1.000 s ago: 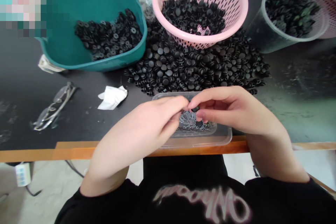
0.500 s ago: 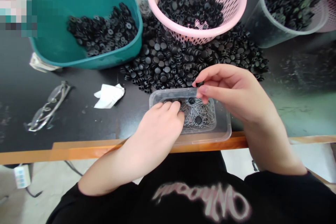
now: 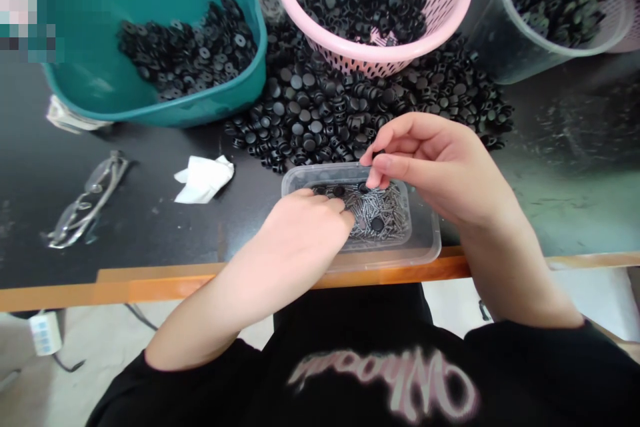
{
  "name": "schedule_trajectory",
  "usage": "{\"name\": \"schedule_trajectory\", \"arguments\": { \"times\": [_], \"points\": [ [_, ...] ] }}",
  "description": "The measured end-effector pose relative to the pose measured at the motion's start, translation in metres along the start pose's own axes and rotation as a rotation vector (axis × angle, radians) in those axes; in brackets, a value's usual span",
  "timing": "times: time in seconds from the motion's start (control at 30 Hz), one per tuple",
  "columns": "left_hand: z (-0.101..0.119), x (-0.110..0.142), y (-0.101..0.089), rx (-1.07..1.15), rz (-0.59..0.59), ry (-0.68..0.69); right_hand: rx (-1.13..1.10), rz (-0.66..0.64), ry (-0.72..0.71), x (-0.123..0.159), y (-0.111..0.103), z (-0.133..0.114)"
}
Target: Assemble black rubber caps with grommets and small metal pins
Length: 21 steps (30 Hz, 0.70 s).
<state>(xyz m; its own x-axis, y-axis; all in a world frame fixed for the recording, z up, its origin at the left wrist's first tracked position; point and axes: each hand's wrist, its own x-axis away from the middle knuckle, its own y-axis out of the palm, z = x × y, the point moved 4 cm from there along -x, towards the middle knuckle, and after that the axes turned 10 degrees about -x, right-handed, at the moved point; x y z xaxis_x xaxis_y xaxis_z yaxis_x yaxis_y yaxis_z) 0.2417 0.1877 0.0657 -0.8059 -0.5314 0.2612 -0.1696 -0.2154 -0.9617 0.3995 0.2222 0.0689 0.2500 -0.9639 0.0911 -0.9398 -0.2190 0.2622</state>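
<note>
Our right hand (image 3: 430, 163) pinches a small black plastic cap (image 3: 379, 154) narrowly between thumb and forefinger, just above a clear plastic tray (image 3: 425, 243) of steel screws (image 3: 380, 213). Our left hand's (image 3: 300, 230) curled fingers (image 3: 330, 203) lie on the screws; whether they grip anything, we cannot tell. Beyond the tray, a heap of matte black caps (image 3: 320, 113) spreads below a pink plastic basket (image 3: 373, 57).

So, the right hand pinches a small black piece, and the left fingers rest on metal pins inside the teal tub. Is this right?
No: the metal pins lie in the clear plastic tray, not the teal tub, as the head view shows. The rest is correct.
</note>
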Motion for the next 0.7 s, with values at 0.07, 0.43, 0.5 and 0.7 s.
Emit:
{"name": "schedule_trajectory", "arguments": {
  "times": [0.07, 0.43, 0.5, 0.7],
  "points": [
    [-0.005, 0.009, -0.007, 0.054, 0.072, 0.014, -0.027, 0.002, 0.007, 0.0, 0.0, 0.001],
    [-0.037, 0.034, -0.048, 0.551, 0.601, -0.394, -0.111, -0.016, -0.05, 0.004, 0.0, 0.0],
    [-0.034, 0.028, -0.042, 0.583, 0.5, -0.336, -0.137, -0.052, -0.003, 0.005, 0.003, 0.001],
    [-0.028, 0.023, -0.04, 0.549, 0.404, -0.285, -0.262, -0.208, 0.159, 0.007, 0.011, 0.006]
  ]
}}
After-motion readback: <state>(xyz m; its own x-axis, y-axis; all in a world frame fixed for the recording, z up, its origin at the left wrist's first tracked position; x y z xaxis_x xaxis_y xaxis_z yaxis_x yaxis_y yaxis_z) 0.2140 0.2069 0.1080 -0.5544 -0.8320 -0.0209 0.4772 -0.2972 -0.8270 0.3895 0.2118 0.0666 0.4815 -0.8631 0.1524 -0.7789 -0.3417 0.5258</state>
